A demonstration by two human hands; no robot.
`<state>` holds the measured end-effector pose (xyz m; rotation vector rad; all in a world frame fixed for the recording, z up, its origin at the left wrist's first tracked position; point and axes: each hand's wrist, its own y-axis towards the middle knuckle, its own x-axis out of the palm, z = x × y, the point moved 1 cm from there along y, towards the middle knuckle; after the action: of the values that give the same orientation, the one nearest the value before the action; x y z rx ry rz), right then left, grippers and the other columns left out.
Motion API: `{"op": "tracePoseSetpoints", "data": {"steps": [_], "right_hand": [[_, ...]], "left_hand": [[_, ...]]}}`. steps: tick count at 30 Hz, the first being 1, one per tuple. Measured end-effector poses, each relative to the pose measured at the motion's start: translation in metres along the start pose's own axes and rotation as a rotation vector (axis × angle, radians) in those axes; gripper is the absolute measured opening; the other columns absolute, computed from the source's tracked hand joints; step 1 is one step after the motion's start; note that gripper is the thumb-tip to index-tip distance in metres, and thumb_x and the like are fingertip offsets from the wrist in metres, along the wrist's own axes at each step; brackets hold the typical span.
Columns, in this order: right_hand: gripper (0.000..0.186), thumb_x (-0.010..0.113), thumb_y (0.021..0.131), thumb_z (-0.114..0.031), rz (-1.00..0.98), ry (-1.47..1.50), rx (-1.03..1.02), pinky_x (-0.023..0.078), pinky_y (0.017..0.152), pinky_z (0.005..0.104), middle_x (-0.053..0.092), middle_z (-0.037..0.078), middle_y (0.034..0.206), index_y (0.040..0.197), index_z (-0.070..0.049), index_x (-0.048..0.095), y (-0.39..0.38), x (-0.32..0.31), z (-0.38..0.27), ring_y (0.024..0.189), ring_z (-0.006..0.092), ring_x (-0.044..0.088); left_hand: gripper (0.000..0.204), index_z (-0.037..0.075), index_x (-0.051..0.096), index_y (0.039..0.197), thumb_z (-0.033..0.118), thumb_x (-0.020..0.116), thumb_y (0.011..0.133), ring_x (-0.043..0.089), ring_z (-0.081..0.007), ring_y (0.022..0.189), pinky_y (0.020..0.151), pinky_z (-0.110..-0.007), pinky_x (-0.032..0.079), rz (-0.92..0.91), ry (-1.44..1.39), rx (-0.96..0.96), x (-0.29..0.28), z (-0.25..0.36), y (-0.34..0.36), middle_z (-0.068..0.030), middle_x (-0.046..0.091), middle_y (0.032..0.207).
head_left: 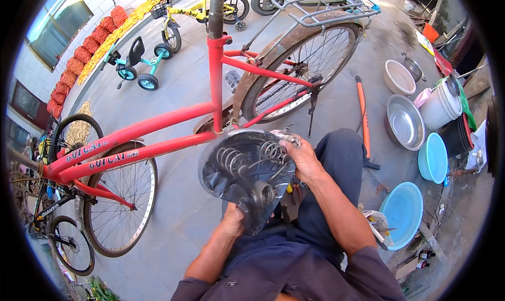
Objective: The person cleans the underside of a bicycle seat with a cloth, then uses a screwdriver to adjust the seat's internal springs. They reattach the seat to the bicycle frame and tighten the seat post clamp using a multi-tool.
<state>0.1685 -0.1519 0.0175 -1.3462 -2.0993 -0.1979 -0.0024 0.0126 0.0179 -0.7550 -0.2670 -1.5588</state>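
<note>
A black bicycle saddle (247, 169) is held upside down in front of me, its coil springs (230, 160) and metal clamp (263, 191) facing up. My left hand (231, 220) is closed round its narrow end. At the wide end, my right hand (304, 156) is closed on a crumpled, greyish rag (286, 138) pressed against the saddle's edge; some fingertips are hidden. Just beyond stands a red bicycle (152, 122), its bare seat post (216, 14) rising without a saddle. A grey rear rack (326, 6) sits over its back wheel.
An orange-handled pump (363, 119) stands right of my knee. Farther right are a steel basin (405, 123), blue basins (402, 214) and a white bucket (442, 106). A turquoise tricycle (138, 64) and a yellow child's bicycle (192, 12) stand behind the red bicycle.
</note>
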Motion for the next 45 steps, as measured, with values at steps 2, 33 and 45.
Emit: {"op": "tracePoseSetpoints", "data": {"steps": [2,33,45], "right_hand": [[0.039,0.069,0.093,-0.024,-0.020,0.045,-0.003,0.052,0.089,0.0294,0.067,0.007,0.110,0.121,0.001,0.059,-0.003,0.004,-0.001,0.100,0.0133,0.064],[0.032,0.064,0.094,-0.023,0.135,-0.498,0.042,0.054,0.075,0.0300,0.071,0.010,0.096,0.111,0.004,0.064,0.019,-0.018,0.018,0.084,0.0144,0.067],[0.035,0.065,0.093,-0.028,0.164,-0.754,0.087,0.053,0.076,0.0314,0.072,0.010,0.096,0.112,0.002,0.066,0.014,-0.006,0.009,0.082,0.0151,0.067]], "left_hand": [[0.110,0.002,0.047,0.136,0.071,0.080,0.056,0.069,-0.0347,0.096,0.073,-0.044,0.062,0.072,0.034,0.037,0.003,0.007,-0.003,-0.0185,0.060,0.127],[0.074,-0.003,0.049,0.131,0.062,0.039,0.098,0.072,-0.0313,0.069,0.048,-0.035,0.061,-0.123,0.377,0.690,0.073,0.327,0.049,-0.0247,0.066,0.108],[0.068,-0.004,0.055,0.128,0.053,0.061,0.091,0.071,-0.0226,0.083,0.070,-0.031,0.060,0.098,0.823,0.850,0.071,0.368,0.051,-0.0184,0.068,0.104]]}}
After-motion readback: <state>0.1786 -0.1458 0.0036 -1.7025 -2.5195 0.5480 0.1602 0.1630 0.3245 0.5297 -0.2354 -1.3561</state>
